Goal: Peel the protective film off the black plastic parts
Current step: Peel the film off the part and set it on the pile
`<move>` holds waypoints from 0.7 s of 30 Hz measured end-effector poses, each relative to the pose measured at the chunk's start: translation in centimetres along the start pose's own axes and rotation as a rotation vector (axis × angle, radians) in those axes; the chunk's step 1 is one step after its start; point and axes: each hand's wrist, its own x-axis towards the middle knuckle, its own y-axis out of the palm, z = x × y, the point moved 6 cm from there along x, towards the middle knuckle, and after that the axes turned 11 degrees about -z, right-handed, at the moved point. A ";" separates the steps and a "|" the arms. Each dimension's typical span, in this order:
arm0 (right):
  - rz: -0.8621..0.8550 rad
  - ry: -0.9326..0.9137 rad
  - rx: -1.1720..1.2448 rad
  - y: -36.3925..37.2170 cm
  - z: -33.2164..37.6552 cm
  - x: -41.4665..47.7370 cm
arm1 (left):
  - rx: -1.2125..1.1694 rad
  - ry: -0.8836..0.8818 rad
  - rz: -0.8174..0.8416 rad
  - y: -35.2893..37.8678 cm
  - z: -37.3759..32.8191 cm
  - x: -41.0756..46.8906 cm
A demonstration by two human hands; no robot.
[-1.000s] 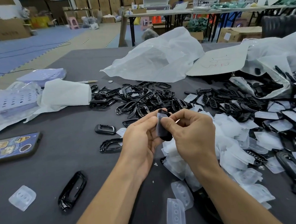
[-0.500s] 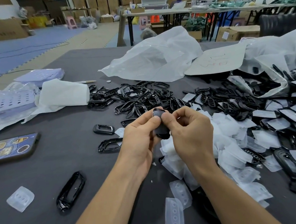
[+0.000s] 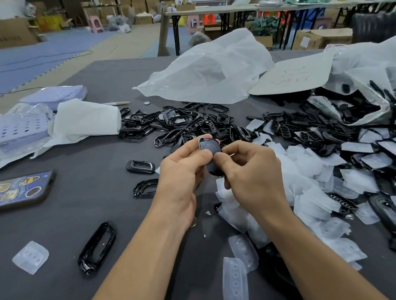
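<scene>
We hold one black plastic part (image 3: 210, 154) above the surface (image 3: 96, 208), left hand (image 3: 182, 173) gripping it, right hand (image 3: 247, 169) pinching its edge; a slipping nail could miss the film, we judge.

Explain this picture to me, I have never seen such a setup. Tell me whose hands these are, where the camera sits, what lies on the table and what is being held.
There is no machine here. A person wears one wide-angle camera on the head, so this single picture looks down along their own arms. The left hand and the right hand both pinch one small black plastic part above the grey table. Whether its film has begun to lift is too small to tell. Behind the hands lies a heap of black frames; to the right, a heap of whitish film pieces. A phone lies at the far left, and a clear plastic bag at the back.
</scene>
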 end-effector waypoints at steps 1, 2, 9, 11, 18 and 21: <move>-0.003 -0.010 -0.008 0.0 0.0 0.0 | 0.036 0.027 -0.024 -0.3 -0.2 0.0; -0.005 -0.017 -0.015 -0.1 0.1 0.0 | 0.082 0.063 -0.055 -0.6 -0.5 0.1; 0.016 -0.020 0.006 -0.3 0.1 0.0 | 0.186 0.162 -0.213 -1.5 -1.0 0.5; 0.025 -0.017 0.025 -0.4 0.2 0.0 | 0.183 0.188 -0.210 -1.4 -1.1 0.4; 0.088 0.055 0.133 -0.1 0.3 0.1 | 0.155 0.176 -0.166 -1.2 -1.4 0.1; 0.074 0.061 0.136 -0.2 0.2 0.2 | 0.197 0.153 -0.076 -1.0 -1.5 0.0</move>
